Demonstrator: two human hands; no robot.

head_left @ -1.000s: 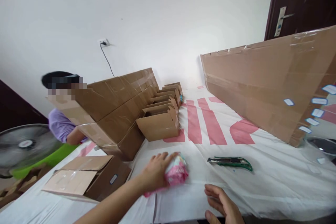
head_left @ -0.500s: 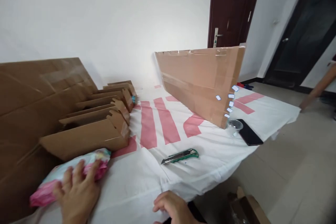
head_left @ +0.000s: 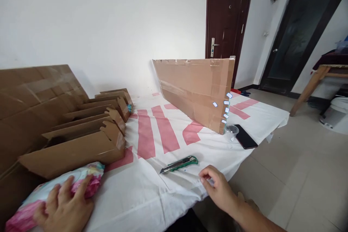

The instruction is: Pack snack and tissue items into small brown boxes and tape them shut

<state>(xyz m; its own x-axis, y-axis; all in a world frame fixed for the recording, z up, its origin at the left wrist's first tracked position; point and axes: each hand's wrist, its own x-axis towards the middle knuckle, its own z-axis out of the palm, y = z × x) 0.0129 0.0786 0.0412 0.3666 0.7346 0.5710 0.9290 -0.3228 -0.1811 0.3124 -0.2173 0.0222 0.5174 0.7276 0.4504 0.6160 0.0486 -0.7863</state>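
My left hand point(head_left: 66, 204) lies with fingers spread on a soft plastic packet point(head_left: 54, 192) in light blue and pink at the table's front left. My right hand point(head_left: 217, 188) hangs over the front table edge, its fingers loosely curled with nothing visible in them. A green utility knife point(head_left: 179, 164) lies on the cloth to its left, its blade end pointing left. Beyond my right hand are a black phone point(head_left: 246, 136) and a small clear plastic cup point(head_left: 232, 131). Several small white stickers with blue edges point(head_left: 226, 110) hang on the edge of an upright cardboard panel point(head_left: 190, 87).
Several open cardboard trays point(head_left: 76, 152) stand in a row at the left, against a large cardboard sheet point(head_left: 35, 94). Strips of red tape point(head_left: 165, 130) mark the white tablecloth point(head_left: 130, 192). A wooden table point(head_left: 307, 90) and a white bucket point(head_left: 337, 116) stand at the far right.
My right hand has moved right and forward, past the utility knife. My left hand stays on the packet. The view has turned a little to the right.
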